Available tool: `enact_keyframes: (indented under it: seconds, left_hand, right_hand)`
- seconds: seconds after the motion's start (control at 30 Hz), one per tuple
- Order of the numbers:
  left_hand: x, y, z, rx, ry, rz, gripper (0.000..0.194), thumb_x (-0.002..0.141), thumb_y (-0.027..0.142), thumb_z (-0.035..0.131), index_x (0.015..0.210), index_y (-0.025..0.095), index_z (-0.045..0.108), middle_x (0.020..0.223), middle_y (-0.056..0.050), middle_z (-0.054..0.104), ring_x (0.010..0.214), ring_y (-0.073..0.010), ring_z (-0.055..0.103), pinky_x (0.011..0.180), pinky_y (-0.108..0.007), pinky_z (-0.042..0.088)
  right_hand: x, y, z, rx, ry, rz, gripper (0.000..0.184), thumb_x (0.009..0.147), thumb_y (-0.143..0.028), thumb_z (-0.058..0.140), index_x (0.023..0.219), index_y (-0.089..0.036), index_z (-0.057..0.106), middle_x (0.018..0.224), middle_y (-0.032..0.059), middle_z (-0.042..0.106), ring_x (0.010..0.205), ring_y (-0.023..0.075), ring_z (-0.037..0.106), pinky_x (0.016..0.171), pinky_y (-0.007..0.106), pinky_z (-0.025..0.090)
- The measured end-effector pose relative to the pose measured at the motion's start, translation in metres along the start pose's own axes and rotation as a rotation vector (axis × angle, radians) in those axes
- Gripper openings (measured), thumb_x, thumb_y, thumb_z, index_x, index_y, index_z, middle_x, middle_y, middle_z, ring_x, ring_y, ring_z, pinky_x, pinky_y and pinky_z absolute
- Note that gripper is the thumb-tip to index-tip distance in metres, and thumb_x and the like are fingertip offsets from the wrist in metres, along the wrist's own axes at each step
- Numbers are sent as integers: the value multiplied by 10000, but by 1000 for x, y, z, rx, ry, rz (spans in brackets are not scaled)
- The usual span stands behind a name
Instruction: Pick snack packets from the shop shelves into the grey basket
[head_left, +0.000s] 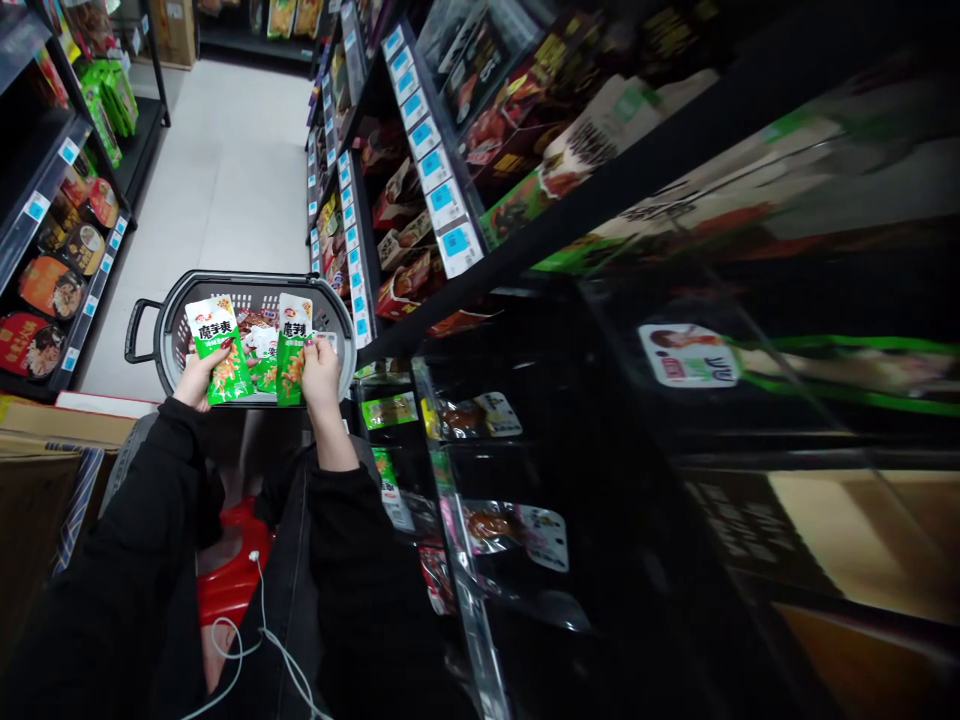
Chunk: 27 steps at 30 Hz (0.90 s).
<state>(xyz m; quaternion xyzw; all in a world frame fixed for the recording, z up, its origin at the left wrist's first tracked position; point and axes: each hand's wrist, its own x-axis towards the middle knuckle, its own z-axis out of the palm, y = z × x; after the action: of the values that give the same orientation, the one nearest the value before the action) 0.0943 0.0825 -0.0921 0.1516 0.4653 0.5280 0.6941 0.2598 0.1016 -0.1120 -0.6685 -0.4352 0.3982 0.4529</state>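
My left hand point(196, 378) is closed on a green and white snack packet point(229, 365), the thumb across its front. In my right hand point(321, 375) is a second snack packet point(291, 350) of the same design, gripped at its right edge. Both packets are upright, fronts facing me, with a gap between them. Behind and below them is a dark shopping basket point(184, 285) with a light grey rim and a handle at the left. More packets point(264, 350) show inside it, partly hidden by the ones I hold.
Shelving with price tags point(442, 200) and packaged food runs along the right. Below it, clear-walled bins point(480, 530) hold several wrapped snacks. Shelves with bowl-shaped packs point(52, 285) line the left, above cardboard boxes point(67, 430). A red stool point(232, 560) and white cable point(259, 600) are near my legs.
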Motion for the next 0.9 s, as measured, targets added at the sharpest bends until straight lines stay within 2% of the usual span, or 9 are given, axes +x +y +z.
enact_keyframes:
  seconds: [0.13,0.27,0.47,0.53,0.63,0.7,0.77,0.83,0.9]
  left_hand:
    - [2,-2,-2,10,-11,44,300,683,140,655,975,78,621,919,-127,696,942,-286,649,883,-453,510]
    - [4,-3,-3,39,31,63,346,600,169,728,925,98,633,891,-110,702,961,-297,639,895,-454,498]
    - [7,-8,-3,127,61,122,445,516,270,799,901,113,642,892,-102,703,967,-315,630,897,-458,485]
    - [8,-10,-2,134,61,163,460,522,297,798,915,117,639,922,-102,699,1003,-304,616,914,-430,476]
    - [9,-15,3,135,28,174,498,572,347,768,991,122,622,991,-102,684,1043,-274,599,929,-384,466]
    - [7,-18,6,126,-51,156,529,631,433,721,1043,120,609,1039,-111,667,1063,-258,587,930,-363,462]
    - [6,-19,8,129,-168,145,596,680,567,639,1083,129,604,1087,-117,647,1082,-249,573,926,-352,461]
    - [5,-18,8,161,-271,164,654,691,650,579,1122,158,597,1121,-105,631,1089,-239,564,914,-340,464]
    - [4,-17,7,239,-322,215,618,671,595,646,1125,178,602,1125,-86,629,1079,-217,565,897,-304,464]
  right_hand:
    - [3,-2,-1,-258,2,52,161,837,-220,390,883,-158,531,915,96,601,877,211,540,814,326,395]
    - [9,5,0,-316,11,86,267,786,-137,474,1046,-116,530,1096,154,573,1067,240,518,941,384,372]
    - [-4,7,17,134,-511,14,207,813,-353,516,893,-164,536,809,24,610,723,132,591,685,266,486]
    - [-14,3,25,105,-532,-66,226,795,-372,557,892,-168,541,854,18,619,748,121,583,715,254,473]
    - [-22,-2,39,-28,-432,-115,167,811,-306,550,926,-185,540,937,15,616,837,128,563,786,262,436]
    - [-23,-3,45,-14,-385,-29,68,836,-240,494,860,-184,524,846,-1,592,779,119,536,750,248,422]
    - [-22,-4,46,176,-402,124,102,854,-210,437,769,-177,482,680,-25,503,620,94,466,636,212,400]
    - [-21,-5,41,484,-579,309,168,878,-223,371,738,-173,451,567,-48,367,466,72,319,501,183,330]
    - [-21,-9,32,785,-799,480,217,893,-238,303,741,-168,441,533,-62,269,400,59,173,422,165,240]
